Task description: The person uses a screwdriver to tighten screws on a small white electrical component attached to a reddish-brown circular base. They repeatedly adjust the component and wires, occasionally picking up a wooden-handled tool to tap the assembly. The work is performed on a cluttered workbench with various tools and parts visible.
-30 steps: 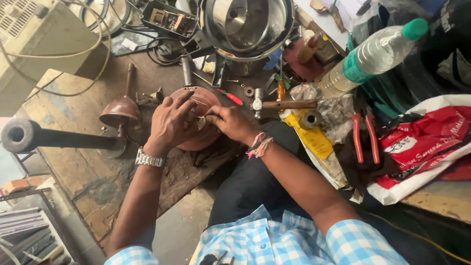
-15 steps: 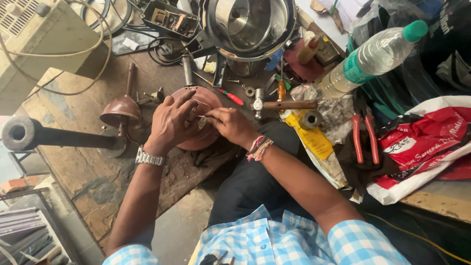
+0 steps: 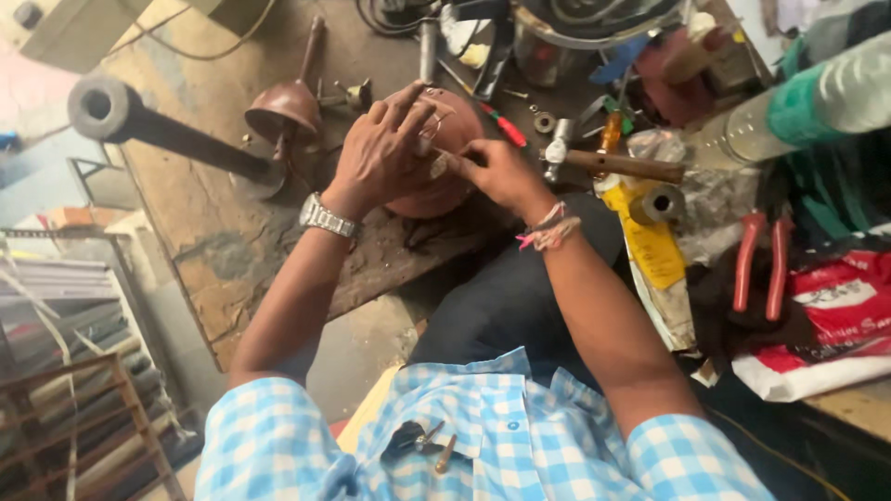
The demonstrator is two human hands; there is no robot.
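My left hand (image 3: pixel 382 156), with a steel wristwatch (image 3: pixel 327 215), grips the top of a round reddish-brown metal part (image 3: pixel 447 193) that stands on the worn wooden bench (image 3: pixel 200 199). Its fingers curl over the dome, and the index finger points up. My right hand (image 3: pixel 497 172), with a thread band at the wrist, pinches a small thin piece against the dome, right beside the left thumb. The piece is too small to identify. Both hands hide most of the dome's top.
A wooden-handled hammer (image 3: pixel 613 164) lies just right of my hands, above a yellow packet (image 3: pixel 652 246). Red-handled pliers (image 3: pixel 761 264) and a red and white bag (image 3: pixel 840 315) lie further right. A brown funnel-shaped part (image 3: pixel 283 107) and a dark pipe (image 3: pixel 139 125) are on the left.
The view has moved closer and tilted. Both hands stay on the round brown part, and the left index finger has lifted.
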